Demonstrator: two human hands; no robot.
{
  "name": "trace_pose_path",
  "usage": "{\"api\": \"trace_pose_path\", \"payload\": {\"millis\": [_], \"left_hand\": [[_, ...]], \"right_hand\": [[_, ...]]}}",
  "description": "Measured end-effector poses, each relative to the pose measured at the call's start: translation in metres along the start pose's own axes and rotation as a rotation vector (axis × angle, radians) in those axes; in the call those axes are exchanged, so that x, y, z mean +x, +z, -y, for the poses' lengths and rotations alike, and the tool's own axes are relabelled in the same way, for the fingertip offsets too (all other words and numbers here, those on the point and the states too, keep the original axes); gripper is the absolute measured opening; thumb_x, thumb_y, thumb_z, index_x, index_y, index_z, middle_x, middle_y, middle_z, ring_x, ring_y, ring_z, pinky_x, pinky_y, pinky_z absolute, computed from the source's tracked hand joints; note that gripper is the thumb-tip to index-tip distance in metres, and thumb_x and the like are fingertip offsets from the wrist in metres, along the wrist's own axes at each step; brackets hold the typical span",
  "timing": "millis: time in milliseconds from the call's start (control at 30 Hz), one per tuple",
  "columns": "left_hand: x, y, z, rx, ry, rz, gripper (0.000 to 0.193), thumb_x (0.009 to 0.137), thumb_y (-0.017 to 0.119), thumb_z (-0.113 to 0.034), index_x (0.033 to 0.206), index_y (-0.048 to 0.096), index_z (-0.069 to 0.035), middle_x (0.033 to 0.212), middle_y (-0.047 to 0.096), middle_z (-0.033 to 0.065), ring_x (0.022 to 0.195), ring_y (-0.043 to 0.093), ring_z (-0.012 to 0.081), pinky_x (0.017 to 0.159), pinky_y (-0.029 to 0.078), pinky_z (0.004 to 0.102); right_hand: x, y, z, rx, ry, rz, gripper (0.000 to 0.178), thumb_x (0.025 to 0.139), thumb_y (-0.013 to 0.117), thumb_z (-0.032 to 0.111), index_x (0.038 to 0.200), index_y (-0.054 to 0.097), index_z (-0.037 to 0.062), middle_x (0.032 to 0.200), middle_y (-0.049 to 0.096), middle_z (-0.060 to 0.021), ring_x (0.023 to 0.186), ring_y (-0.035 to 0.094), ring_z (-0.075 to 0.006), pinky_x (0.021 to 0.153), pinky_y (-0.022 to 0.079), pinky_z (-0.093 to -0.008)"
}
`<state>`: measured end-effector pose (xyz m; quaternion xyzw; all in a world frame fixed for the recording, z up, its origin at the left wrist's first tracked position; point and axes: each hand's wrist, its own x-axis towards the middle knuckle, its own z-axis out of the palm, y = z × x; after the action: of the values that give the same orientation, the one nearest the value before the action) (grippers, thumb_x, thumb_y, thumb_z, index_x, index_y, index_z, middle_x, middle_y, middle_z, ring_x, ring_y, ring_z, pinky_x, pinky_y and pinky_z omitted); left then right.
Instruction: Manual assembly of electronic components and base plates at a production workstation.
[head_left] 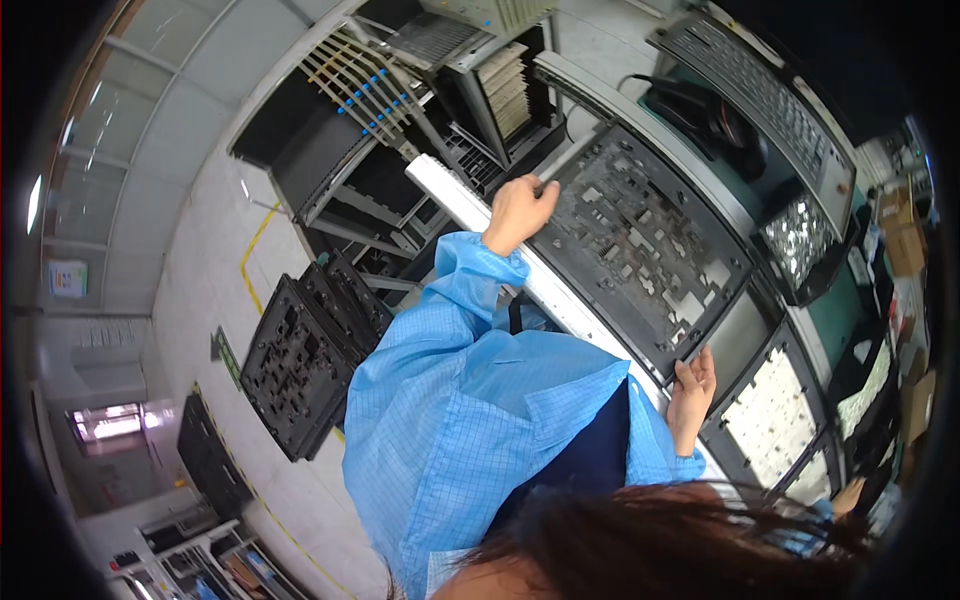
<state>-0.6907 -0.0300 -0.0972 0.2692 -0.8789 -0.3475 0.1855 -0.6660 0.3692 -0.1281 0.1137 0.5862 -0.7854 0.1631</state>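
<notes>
A dark grey rectangular fixture pallet, with many irregular cut-outs and lighter patches, lies on the rails in front of me. My left hand is closed at its left corner, thumb and fingers curled on the frame's edge. At the near right corner, my right hand pinches the frame's rim between thumb and fingers. The fingers are partly hidden there. Both forearms are in light blue checked sleeves. A white rail runs along the near side of the pallet, between it and my body.
Right of the pallet lie pale panels in dark frames, with another person's hand near them. Beyond are a keyboard, a black handheld device and a tray of shiny bags. Racks stand left; dark pallets lean behind.
</notes>
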Motion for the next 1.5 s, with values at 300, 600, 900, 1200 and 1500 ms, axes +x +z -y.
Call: {"api": "trace_pose_path", "payload": {"millis": [300,600,900,1200,1500], "left_hand": [[0.042,-0.052,0.031,0.138,0.159,-0.902,0.066,0.087,0.058,-0.022,0.14,0.033,0.008,0.143,0.026,0.0368,0.132,0.025,0.0521,0.109,0.019,0.0585],[0.094,-0.168,0.121,0.14,-0.047,-0.626,0.075,0.091,0.048,-0.008,0.152,0.004,-0.003,0.15,0.021,0.0322,0.098,0.058,0.0532,0.083,0.051,0.0516],[0.119,-0.162,0.125,0.174,-0.142,-0.725,0.078,0.087,0.048,-0.004,0.153,0.006,-0.008,0.15,0.029,0.0245,0.093,0.06,0.0498,0.081,0.051,0.0505],[-0.013,-0.135,0.0,0.134,0.326,-1.138,0.052,0.095,0.045,-0.003,0.145,0.032,0.003,0.146,0.035,0.0275,0.11,0.06,0.0329,0.079,0.051,0.0401],[-0.072,-0.071,-0.1,-0.24,0.927,-0.481,0.081,0.086,0.062,-0.013,0.15,0.015,0.003,0.144,0.032,0.0337,0.129,0.042,0.0454,0.098,0.046,0.0432]], "right_hand": [[-0.014,-0.023,0.036,-0.448,-0.024,-0.07,0.054,0.096,0.059,0.016,0.145,0.038,0.0057,0.139,0.047,-0.0135,0.12,0.052,-0.0209,0.094,0.045,-0.0294],[-0.006,-0.018,0.057,-0.603,-0.262,-0.081,0.044,0.099,0.054,0.02,0.139,0.046,0.0043,0.14,0.048,-0.0142,0.118,0.055,-0.022,0.097,0.046,-0.0328],[-0.001,-0.003,0.072,-0.569,-0.384,0.097,0.035,0.1,0.051,0.014,0.131,0.052,-0.0019,0.127,0.059,-0.0143,0.115,0.058,-0.021,0.095,0.048,-0.031],[-0.032,0.146,0.14,-0.576,-0.524,0.735,0.067,0.083,0.073,0.017,0.141,0.043,0.0012,0.133,0.055,-0.0211,0.12,0.056,-0.0261,0.099,0.045,-0.0353],[-0.042,0.274,0.131,-0.473,-1.488,0.733,0.078,0.083,0.071,0.04,0.139,0.042,-0.0058,0.142,0.037,-0.0359,0.133,0.038,-0.0488,0.11,0.031,-0.0495]]}}
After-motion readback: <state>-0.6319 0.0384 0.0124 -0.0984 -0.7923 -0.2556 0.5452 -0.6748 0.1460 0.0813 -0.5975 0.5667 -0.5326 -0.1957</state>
